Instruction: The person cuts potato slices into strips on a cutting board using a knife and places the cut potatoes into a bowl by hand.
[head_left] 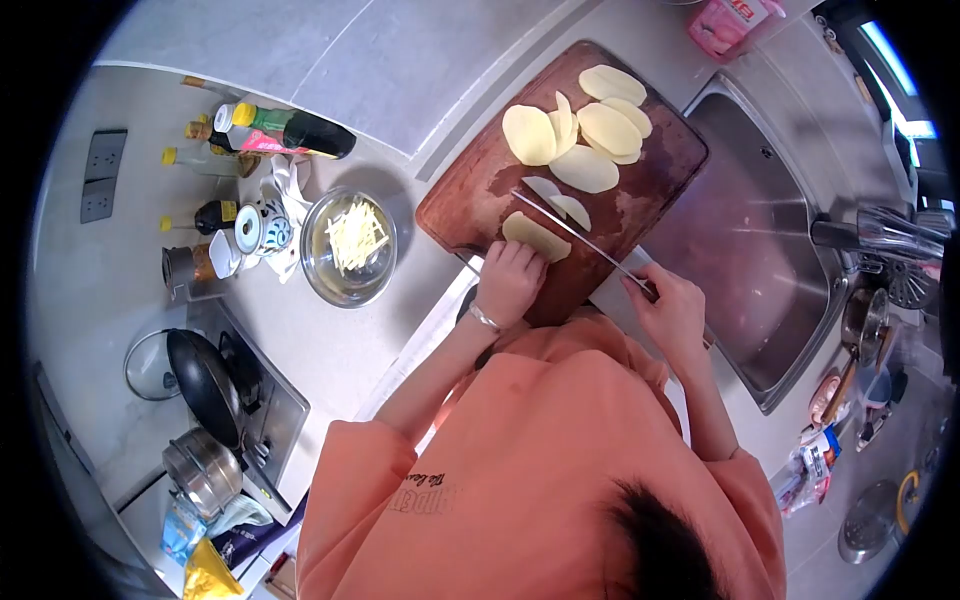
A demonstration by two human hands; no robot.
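Note:
My left hand (512, 278) is closed, its fingertips pressing a potato slice (538, 238) onto the brown cutting board (462, 192). In my right hand (670, 308) is a kitchen knife (582, 244), gripped at the handle. The blade is seen nearly edge-on and slants over the board to the right of the held slice. Two thin potato pieces (571, 211) lie just beyond the blade. Several wide, pale potato slices (584, 169) overlap in a loose group on the far part of the board.
A glass bowl (313, 262) with potato strips (357, 238) stands left of the board. Sauce bottles (310, 133) and a patterned jar (255, 232) are behind it. The sink (770, 290) adjoins on the right. A black wok (205, 385) and steel pot (203, 470) are at lower left.

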